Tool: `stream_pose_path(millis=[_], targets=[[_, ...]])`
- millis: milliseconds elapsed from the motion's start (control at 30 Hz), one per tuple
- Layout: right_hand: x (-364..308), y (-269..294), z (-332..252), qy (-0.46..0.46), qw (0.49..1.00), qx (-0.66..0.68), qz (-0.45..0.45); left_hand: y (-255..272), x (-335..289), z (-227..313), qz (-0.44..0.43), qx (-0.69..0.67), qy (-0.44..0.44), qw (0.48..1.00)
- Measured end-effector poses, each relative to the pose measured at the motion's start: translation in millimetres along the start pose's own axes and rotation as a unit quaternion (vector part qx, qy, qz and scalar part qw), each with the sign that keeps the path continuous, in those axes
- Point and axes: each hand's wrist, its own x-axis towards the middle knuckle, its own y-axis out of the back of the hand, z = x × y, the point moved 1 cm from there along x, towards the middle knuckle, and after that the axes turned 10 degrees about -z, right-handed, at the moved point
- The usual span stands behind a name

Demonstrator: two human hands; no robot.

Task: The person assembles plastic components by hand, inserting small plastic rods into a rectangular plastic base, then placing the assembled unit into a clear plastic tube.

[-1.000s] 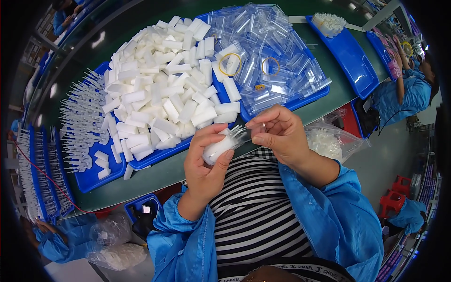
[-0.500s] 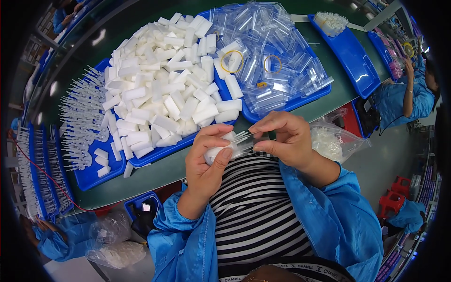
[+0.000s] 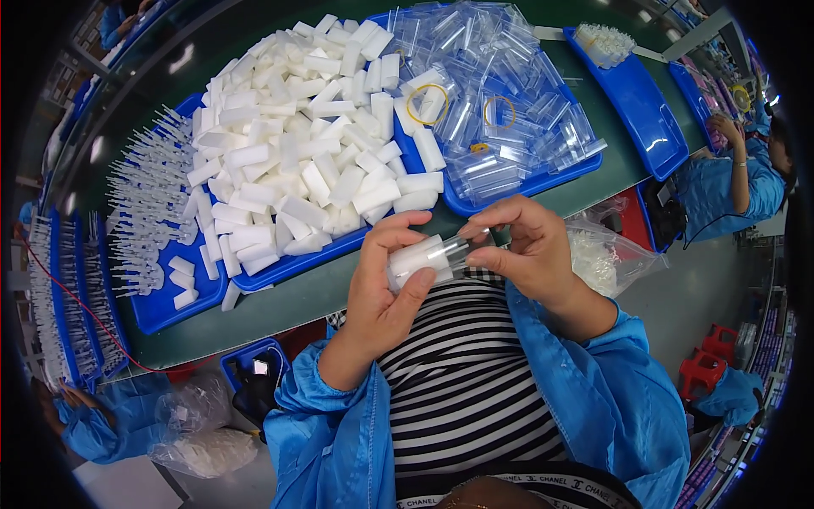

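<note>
In front of my striped shirt, my left hand [image 3: 388, 265] is closed around a white foam block [image 3: 419, 261] that lies tilted along the palm, thumb pressed on its near side. A clear plastic sleeve [image 3: 455, 253] reaches from the block's right end toward my right hand [image 3: 527, 246]. Thumb and index finger of that right hand pinch the sleeve's far end; the other fingers are curled loosely. The sleeve overlaps the block's end, though how far is hard to see through the glare. Thin rods at the block's end are not distinct now.
White foam blocks [image 3: 326, 182] heap over a blue tray, beside another tray of clear plastic sleeves [image 3: 517, 110] with yellow rubber bands. Thin white-tipped sticks [image 3: 148, 208] fill a tray at left. A long blue tray [image 3: 640, 127] stands at right. Co-workers in blue sit on both sides.
The thin rods seen at the block's end are no longer distinct. The clear sleeve now overlaps that end, and my left hand has shifted slightly right and tilted the block.
</note>
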Motion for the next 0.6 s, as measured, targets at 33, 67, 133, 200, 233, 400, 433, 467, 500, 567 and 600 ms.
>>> stream_pose_path(millis=[33, 67, 133, 200, 233, 400, 433, 467, 500, 567, 600], targets=[[1.4, 2.3, 1.0, 0.000, 1.000, 0.000, -0.001, 1.0, 0.6, -0.8, 0.001, 0.000, 0.000, 1.000], [3.0, 5.9, 1.9, 0.031, 0.997, -0.065, 0.000, 2.4, 1.3, -2.1, -0.016, 0.028, -0.006, 0.999], [2.4, 11.9, -0.7, 0.061, 0.990, -0.127, 0.000, 3.8, 0.5, -4.3, -0.031, 0.057, -0.011, 0.998], [1.5, 16.0, -10.7, -0.008, 0.984, -0.167, -0.061, 5.1, -1.7, -6.2, -0.030, 0.051, 0.004, 0.998], [1.1, 16.2, -15.6, -0.008, 0.984, -0.168, -0.061, 6.1, -1.4, -6.4, -0.030, 0.050, 0.004, 0.998], [0.0, 14.2, -21.4, 0.000, 0.981, -0.188, -0.043, 3.1, 0.0, -7.2, -0.041, 0.129, -0.047, 0.990], [-0.1, 13.2, -21.2, 0.000, 0.981, -0.188, -0.042, 2.3, 0.7, -6.8, -0.041, 0.129, -0.047, 0.990], [0.0, 11.6, -21.6, 0.031, 0.975, -0.213, -0.058, 1.4, 2.0, -6.0, -0.057, 0.136, -0.057, 0.987], [-0.3, 10.5, -21.9, 0.063, 0.967, -0.237, -0.074, 0.4, 2.6, -5.5, -0.072, 0.144, -0.067, 0.985], [2.4, 11.6, -20.1, 0.078, 0.959, -0.261, -0.080, 0.4, 0.6, -7.2, -0.065, 0.136, -0.072, 0.986], [3.6, 11.9, -18.9, 0.093, 0.950, -0.285, -0.086, 0.5, -0.3, -8.3, -0.058, 0.129, -0.076, 0.987]])
